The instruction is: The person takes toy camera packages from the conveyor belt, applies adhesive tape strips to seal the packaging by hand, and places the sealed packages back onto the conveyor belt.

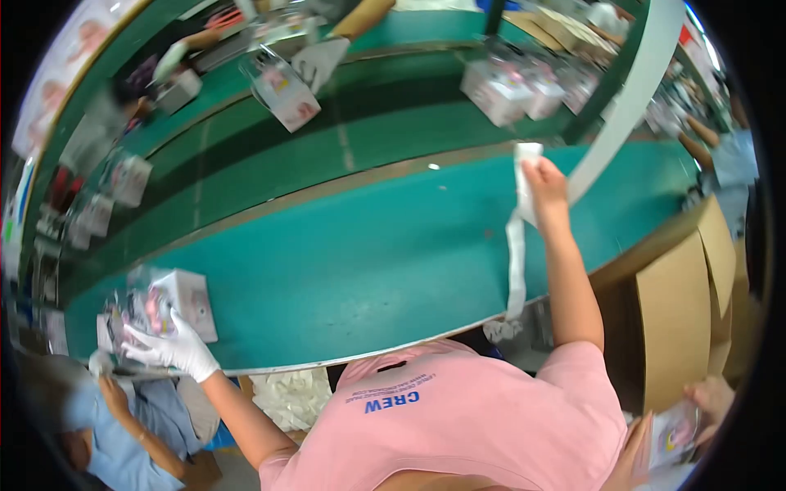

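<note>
In the head view, my left hand, in a white glove, lies at the left end of the green table. Its fingers are spread against a clear-wrapped package with pink contents, beside a white printed box. I cannot tell whether the fingertips press on the package or only rest there. On the right, my bare right hand is raised above the table. Its fingers are closed on a long white strip, which hangs down towards the table's front edge.
A belt runs behind the green table, with packed boxes beyond it. A co-worker's gloved hand holds a boxed package. Open cardboard cartons stand right. A person in blue is at lower left.
</note>
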`<state>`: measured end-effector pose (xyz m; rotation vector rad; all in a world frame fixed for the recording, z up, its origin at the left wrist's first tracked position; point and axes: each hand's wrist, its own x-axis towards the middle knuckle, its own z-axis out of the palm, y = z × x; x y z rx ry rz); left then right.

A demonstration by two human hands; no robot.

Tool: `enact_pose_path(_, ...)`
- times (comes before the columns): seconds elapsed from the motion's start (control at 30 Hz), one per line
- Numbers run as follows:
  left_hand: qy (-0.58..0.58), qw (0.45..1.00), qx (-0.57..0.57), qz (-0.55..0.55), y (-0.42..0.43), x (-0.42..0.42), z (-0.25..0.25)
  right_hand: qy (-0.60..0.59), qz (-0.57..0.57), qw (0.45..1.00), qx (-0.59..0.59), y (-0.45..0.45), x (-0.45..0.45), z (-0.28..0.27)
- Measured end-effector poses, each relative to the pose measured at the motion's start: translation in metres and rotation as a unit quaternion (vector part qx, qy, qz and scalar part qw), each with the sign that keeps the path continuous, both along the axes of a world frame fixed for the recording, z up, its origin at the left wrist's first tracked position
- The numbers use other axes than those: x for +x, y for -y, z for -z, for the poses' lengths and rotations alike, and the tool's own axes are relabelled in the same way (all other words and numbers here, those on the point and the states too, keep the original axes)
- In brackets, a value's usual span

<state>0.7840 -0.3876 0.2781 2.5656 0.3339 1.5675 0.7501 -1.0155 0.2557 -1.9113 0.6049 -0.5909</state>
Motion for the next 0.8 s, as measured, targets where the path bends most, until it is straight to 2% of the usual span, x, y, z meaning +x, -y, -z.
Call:
enact_pose_path(0.07, 0.029, 0.995, 0.085, -0.047, 0.078, 0.000, -0.016, -0.007, -0.081, 0.988, 0.135, -0.040, -0.012, -0.038)
enact_pose_path(0.1, -0.002, 0.993, 0.040, 0.114, 0.111, 0.000, -0.028, -0.003, -0.113, 0.981, 0.156, -0.053, -0.015, -0.044)
enact_pose_path(0.17, -0.140, 0.947, -0.043, 0.287, 0.191, -0.013, -0.051, -0.003, -0.158, 0.970, 0.185, -0.067, -0.025, -0.048)
enact_pose_path(0.23, -0.215, 0.829, -0.133, 0.499, 0.247, -0.013, -0.055, 0.000, -0.261, 0.955, 0.144, -0.084, -0.026, -0.053)
enact_pose_path(0.3, -0.304, 0.704, -0.208, 0.607, 0.293, -0.014, -0.046, -0.020, -0.311, 0.934, 0.176, -0.096, -0.029, -0.059)
enact_pose_path(0.33, -0.323, 0.664, -0.248, 0.626, 0.311, -0.017, -0.047, -0.024, -0.319, 0.930, 0.179, -0.099, -0.029, -0.061)
enact_pose_path(0.4, -0.344, 0.599, -0.335, 0.641, 0.326, -0.016, -0.034, -0.043, -0.379, 0.918, 0.103, -0.104, -0.031, -0.063)
enact_pose_path(0.57, -0.327, 0.627, -0.379, 0.597, 0.335, -0.025, -0.037, 0.050, -0.347, 0.924, 0.152, -0.109, -0.029, -0.066)
enact_pose_path(0.73, -0.332, 0.675, -0.325, 0.573, 0.337, -0.036, -0.046, 0.070, -0.310, 0.925, 0.210, -0.116, -0.017, -0.056)
enact_pose_path(0.8, -0.335, 0.665, -0.349, 0.569, 0.337, -0.032, -0.048, 0.069, -0.324, 0.923, 0.194, -0.115, -0.012, -0.057)
